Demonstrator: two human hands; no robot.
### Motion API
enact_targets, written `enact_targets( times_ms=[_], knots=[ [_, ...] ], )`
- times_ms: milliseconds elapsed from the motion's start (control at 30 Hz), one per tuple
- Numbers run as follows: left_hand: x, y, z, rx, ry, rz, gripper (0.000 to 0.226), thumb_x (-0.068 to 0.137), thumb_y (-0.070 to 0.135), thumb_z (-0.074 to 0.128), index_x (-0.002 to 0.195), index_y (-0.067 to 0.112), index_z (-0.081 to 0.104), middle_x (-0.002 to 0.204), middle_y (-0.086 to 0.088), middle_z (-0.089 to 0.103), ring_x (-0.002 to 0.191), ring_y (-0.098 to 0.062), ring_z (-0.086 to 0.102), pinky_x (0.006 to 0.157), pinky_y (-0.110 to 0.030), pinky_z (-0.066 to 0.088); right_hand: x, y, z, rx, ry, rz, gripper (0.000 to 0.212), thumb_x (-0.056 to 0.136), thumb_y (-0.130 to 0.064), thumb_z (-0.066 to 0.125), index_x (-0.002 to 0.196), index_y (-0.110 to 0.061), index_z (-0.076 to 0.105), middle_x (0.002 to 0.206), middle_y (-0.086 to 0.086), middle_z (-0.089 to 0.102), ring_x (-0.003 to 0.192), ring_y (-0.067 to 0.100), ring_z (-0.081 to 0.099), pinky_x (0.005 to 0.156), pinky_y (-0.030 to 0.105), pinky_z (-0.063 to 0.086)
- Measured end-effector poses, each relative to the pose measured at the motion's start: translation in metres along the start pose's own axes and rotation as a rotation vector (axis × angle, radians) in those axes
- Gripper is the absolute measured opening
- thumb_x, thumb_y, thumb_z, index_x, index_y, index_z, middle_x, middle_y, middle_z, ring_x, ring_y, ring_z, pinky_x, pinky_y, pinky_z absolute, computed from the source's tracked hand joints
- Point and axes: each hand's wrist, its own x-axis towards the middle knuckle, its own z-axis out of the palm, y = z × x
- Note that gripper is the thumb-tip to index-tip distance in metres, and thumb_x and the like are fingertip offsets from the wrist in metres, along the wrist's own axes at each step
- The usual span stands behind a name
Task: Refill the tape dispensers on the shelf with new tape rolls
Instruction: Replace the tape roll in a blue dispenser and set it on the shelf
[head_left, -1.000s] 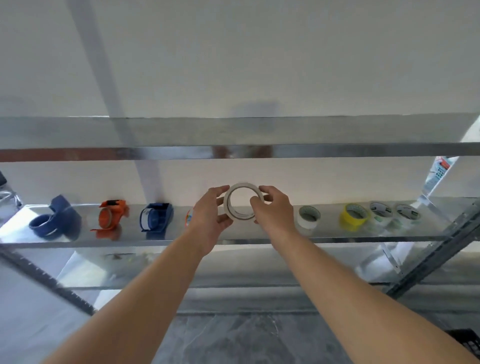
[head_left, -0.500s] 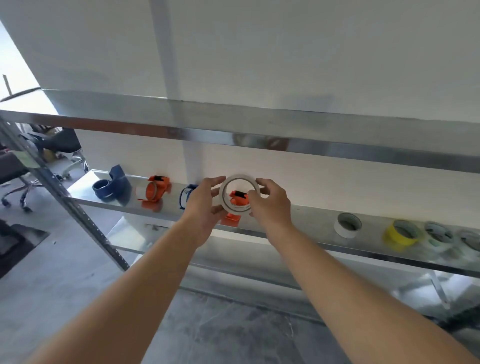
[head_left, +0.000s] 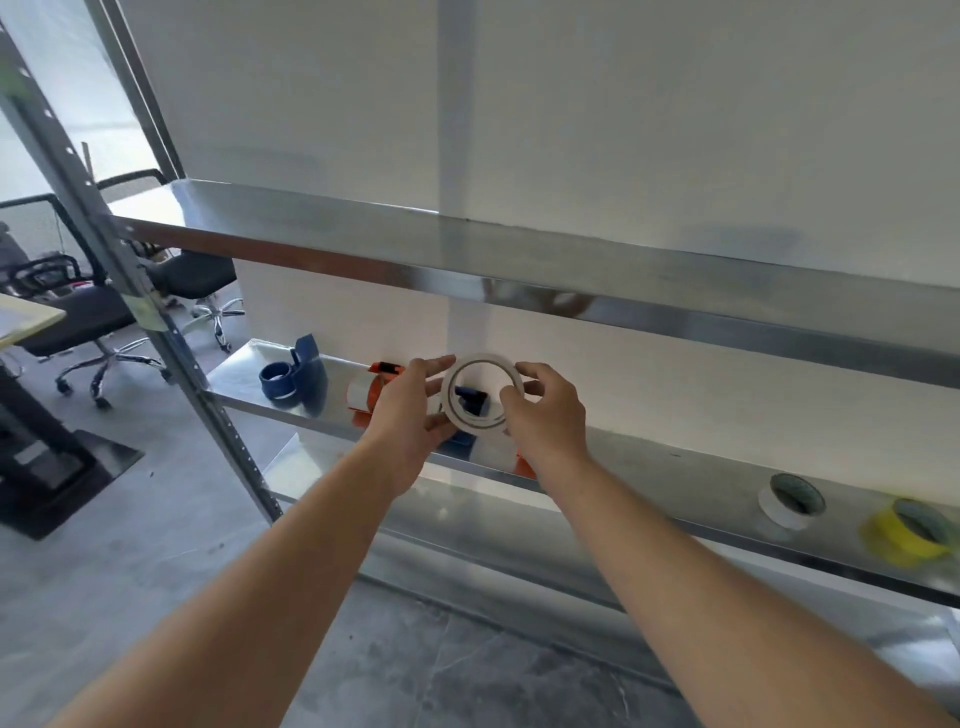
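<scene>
Both hands hold one white tape roll (head_left: 451, 397) upright in front of the metal shelf (head_left: 675, 467). My left hand (head_left: 410, 410) grips its left side and my right hand (head_left: 545, 410) its right side. Through the roll's hole shows part of a blue dispenser (head_left: 470, 399). Left of my hands an orange dispenser (head_left: 363, 397) with a white roll stands on the shelf. Further left stands another blue dispenser (head_left: 293, 371). An orange piece (head_left: 523, 467) peeks out under my right wrist.
A white tape roll (head_left: 789, 501) and a yellow one (head_left: 906, 530) lie on the shelf to the right. An upper shelf (head_left: 519, 260) runs above my hands. A slanted metal upright (head_left: 130, 270) stands at left, with office chairs (head_left: 93, 322) behind it.
The view has swung left along the shelf. My hands still hold the white roll, now in front of the blue dispenser instead of the orange one seen through it before.
</scene>
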Motion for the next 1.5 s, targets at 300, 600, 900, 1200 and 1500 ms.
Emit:
enact_targets(
  times_ms=[300,600,900,1200,1500],
  knots=[
    [0.048,0.045,-0.091,0.062,-0.027,0.016,0.03,0.11,0.03,0.049,0.13,0.018,0.068,0.124,-0.011,0.072,0.116,-0.04,0.069,0.108,-0.053,0.054,-0.004,-0.033,0.11,-0.017,-0.027,-0.014,0.028,0.098,-0.022,0.066,0.125,-0.024,0.065,0.109,-0.013,0.061,0.097,0.01,0.058,0.073,0.019,0.048],
    [0.095,0.059,-0.16,-0.038,0.028,-0.036,0.028,0.107,0.025,0.05,0.121,0.015,0.072,0.111,-0.008,0.074,0.099,-0.033,0.072,0.098,-0.045,0.06,0.002,-0.043,0.19,-0.046,-0.094,-0.009,0.032,0.097,-0.024,0.065,0.129,-0.019,0.067,0.114,-0.007,0.066,0.103,0.009,0.059,0.079,0.019,0.045],
    [0.154,0.064,-0.193,-0.049,0.166,-0.061,0.035,0.106,0.027,0.047,0.128,0.015,0.072,0.123,-0.01,0.071,0.1,-0.033,0.07,0.086,-0.037,0.06,0.046,-0.025,0.259,-0.068,-0.246,0.023,0.032,0.095,-0.024,0.067,0.127,-0.025,0.067,0.12,-0.005,0.07,0.107,0.013,0.066,0.087,0.029,0.058],
    [0.202,0.084,-0.231,-0.075,0.294,-0.064,0.019,0.098,0.018,0.051,0.099,0.011,0.068,0.11,-0.009,0.069,0.09,-0.035,0.067,0.094,-0.043,0.059,0.078,-0.035,0.326,-0.052,-0.395,0.048,0.029,0.094,-0.022,0.066,0.123,-0.025,0.065,0.116,-0.004,0.068,0.108,0.019,0.066,0.1,0.045,0.056],
    [0.256,0.113,-0.296,-0.045,0.278,-0.075,0.022,0.103,0.021,0.049,0.107,0.009,0.067,0.12,-0.009,0.07,0.084,-0.032,0.072,0.084,-0.039,0.061,0.092,-0.052,0.402,-0.105,-0.356,-0.01,0.022,0.093,-0.019,0.072,0.114,-0.022,0.067,0.103,-0.011,0.067,0.096,0.012,0.065,0.093,0.037,0.059]
  ],
)
